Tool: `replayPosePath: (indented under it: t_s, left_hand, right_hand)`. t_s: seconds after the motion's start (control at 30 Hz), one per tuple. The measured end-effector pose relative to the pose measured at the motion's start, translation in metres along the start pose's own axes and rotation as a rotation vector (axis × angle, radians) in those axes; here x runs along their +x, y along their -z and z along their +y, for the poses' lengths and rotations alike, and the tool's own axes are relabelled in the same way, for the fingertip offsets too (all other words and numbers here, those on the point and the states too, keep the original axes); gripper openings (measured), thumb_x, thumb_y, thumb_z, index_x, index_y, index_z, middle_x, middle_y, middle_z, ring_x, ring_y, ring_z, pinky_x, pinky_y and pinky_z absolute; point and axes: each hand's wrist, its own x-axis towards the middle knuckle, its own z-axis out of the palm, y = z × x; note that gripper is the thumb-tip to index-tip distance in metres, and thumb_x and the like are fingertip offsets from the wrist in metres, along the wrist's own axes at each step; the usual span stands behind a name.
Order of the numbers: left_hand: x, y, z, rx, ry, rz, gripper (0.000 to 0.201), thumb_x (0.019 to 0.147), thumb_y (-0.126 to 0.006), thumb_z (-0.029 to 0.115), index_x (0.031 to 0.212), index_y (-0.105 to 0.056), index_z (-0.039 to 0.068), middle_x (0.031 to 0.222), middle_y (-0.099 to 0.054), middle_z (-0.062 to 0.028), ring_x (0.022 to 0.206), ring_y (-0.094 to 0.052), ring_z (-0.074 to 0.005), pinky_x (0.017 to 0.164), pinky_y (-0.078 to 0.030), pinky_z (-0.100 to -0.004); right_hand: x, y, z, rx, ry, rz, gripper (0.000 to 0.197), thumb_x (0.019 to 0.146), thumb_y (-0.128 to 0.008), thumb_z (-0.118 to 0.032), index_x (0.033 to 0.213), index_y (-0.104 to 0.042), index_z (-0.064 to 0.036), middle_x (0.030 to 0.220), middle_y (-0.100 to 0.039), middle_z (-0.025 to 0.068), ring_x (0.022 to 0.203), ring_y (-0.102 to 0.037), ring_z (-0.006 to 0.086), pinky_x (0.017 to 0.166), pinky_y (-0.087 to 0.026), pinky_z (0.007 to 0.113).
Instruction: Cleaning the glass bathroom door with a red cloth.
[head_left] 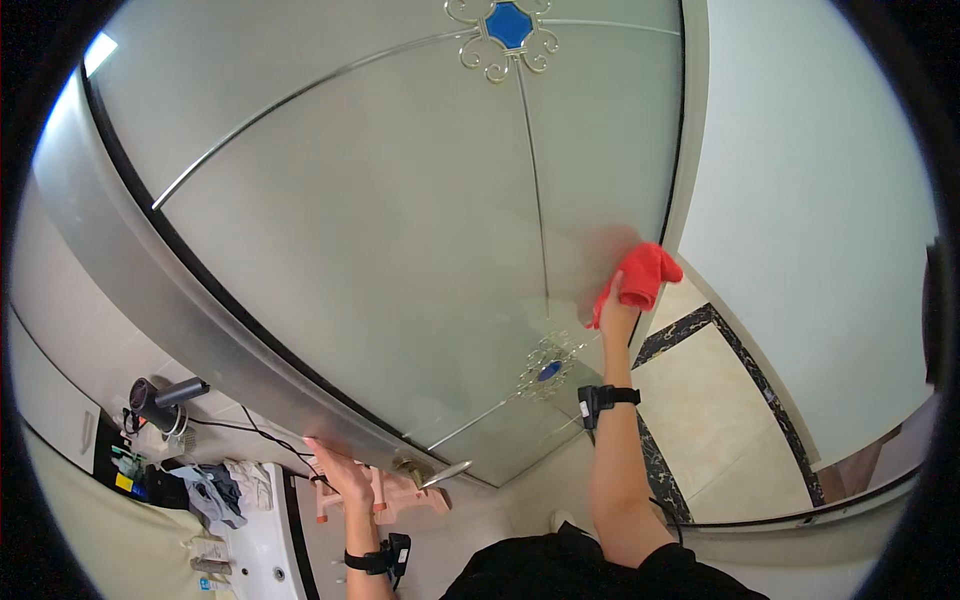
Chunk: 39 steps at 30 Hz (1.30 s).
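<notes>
A frosted glass door [380,230] in a silver frame [190,290] fills the middle of the head view. My right hand [617,312] grips a bunched red cloth [648,274] against the right part of the glass, near the dark edge strip; the cloth hides most of its fingers. Lower left, my left hand [343,472] rests its outstretched fingers at the edge of the frame, holding nothing. Beside it a metal lever handle [447,474] sticks out from the door. Blue-centred scroll ornaments [509,25] decorate the glass.
A pink plastic stool [412,494] stands behind my left hand. Further left are a white washbasin [268,540] with clothes [215,492] at its edge, and a hair dryer [160,402] in a wall holder with hanging cords. Right of the door lies tiled floor [720,420] with a dark border.
</notes>
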Motion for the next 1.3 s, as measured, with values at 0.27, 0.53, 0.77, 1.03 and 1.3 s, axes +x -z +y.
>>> replayPosePath:
  t_s: [0.27,0.53,0.77,1.03,1.3]
  left_hand:
    - [-0.012,-0.003,0.009,-0.002,0.129,-0.001,0.077,0.093,-0.030,0.057,0.142,-0.015,0.001,0.150,-0.014,-0.0095,0.136,-0.016,-0.0229,0.111,-0.011,-0.0349]
    - [-0.005,0.017,0.009,0.062,0.164,-0.223,0.074,0.095,-0.026,0.052,0.143,-0.005,0.000,0.151,-0.002,-0.0103,0.139,-0.001,-0.0218,0.112,-0.001,-0.0343]
    - [0.008,0.045,0.017,-0.230,0.135,-0.546,0.062,0.098,-0.021,0.048,0.137,-0.028,0.001,0.143,-0.027,-0.0103,0.134,-0.022,-0.0188,0.111,-0.012,-0.0333]
    - [0.012,0.068,0.003,-0.449,0.294,-0.642,0.062,0.099,-0.017,0.044,0.131,-0.036,-0.005,0.135,-0.040,-0.0132,0.128,-0.033,-0.0209,0.108,-0.020,-0.0323]
    - [0.011,0.060,0.018,-0.386,0.202,-0.648,0.056,0.099,-0.022,0.041,0.130,-0.039,-0.003,0.135,-0.042,-0.0106,0.125,-0.038,-0.0188,0.107,-0.023,-0.0344]
  right_hand:
    - [-0.081,0.001,0.095,-0.072,0.201,-0.081,0.055,0.091,-0.048,-0.045,0.115,-0.052,0.0039,0.117,-0.055,0.0189,0.110,-0.050,0.0305,0.094,-0.036,0.036]
    - [-0.263,-0.041,0.063,0.059,0.176,-0.208,0.052,0.089,-0.058,-0.038,0.116,-0.046,0.0047,0.109,-0.055,0.0132,0.097,-0.053,0.0221,0.088,-0.041,0.035]
    - [-0.407,-0.076,-0.022,0.119,0.245,-0.353,0.039,0.089,-0.059,-0.032,0.108,-0.050,0.0019,0.095,-0.057,0.0084,0.087,-0.053,0.0173,0.078,-0.043,0.031]
    - [-0.465,-0.116,-0.123,0.090,0.679,-0.315,0.019,0.088,-0.058,-0.015,0.097,-0.057,0.0024,0.087,-0.061,0.0084,0.079,-0.054,0.0167,0.076,-0.043,0.030]
    - [-0.430,-0.129,-0.136,0.039,0.902,-0.042,0.025,0.088,-0.057,-0.013,0.107,-0.054,0.0039,0.103,-0.059,0.0134,0.095,-0.055,0.0238,0.087,-0.040,0.033]
